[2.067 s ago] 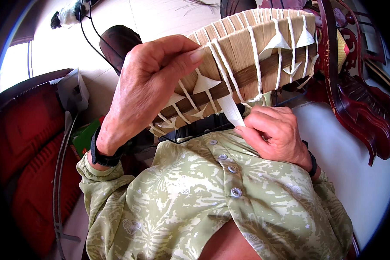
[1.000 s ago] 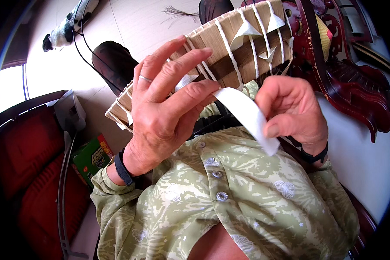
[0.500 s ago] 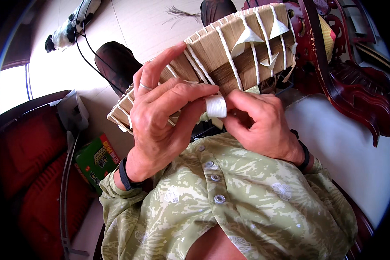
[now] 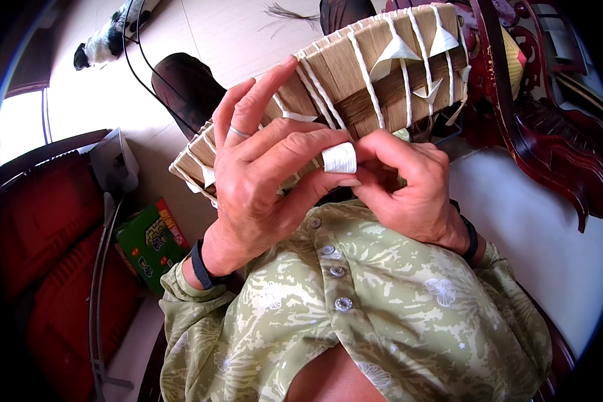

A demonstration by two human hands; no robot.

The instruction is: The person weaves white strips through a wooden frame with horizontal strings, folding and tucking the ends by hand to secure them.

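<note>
My left hand (image 4: pixel 258 171) pinches a curled, ribbed white strip (image 4: pixel 340 158) between thumb and index finger. Its other fingers are raised, and their tips lie against a curved tan band (image 4: pixel 355 60). Closed fingers of my right hand (image 4: pixel 409 181) meet the strip's right end; their tips are partly hidden. The band is made of flat strips with a darker brown patch, crossed by white twisted cords (image 4: pixel 366 84). Several folded white points (image 4: pixel 393 52) stick out from it. It slants from lower left to upper right beyond my hands.
Carved dark red wooden furniture (image 4: pixel 556 147) stands at right, beside a white surface (image 4: pixel 516 194). At left are red padded seats (image 4: pixel 43 228), a grey metal stand (image 4: pixel 99 288) and a green and red box (image 4: pixel 153 241). A black and white dog (image 4: pixel 110 40) lies on the tiled floor.
The band has shifted slightly right in view. My left thumb now shows below the white strip, which has turned a little; both hands keep close together.
</note>
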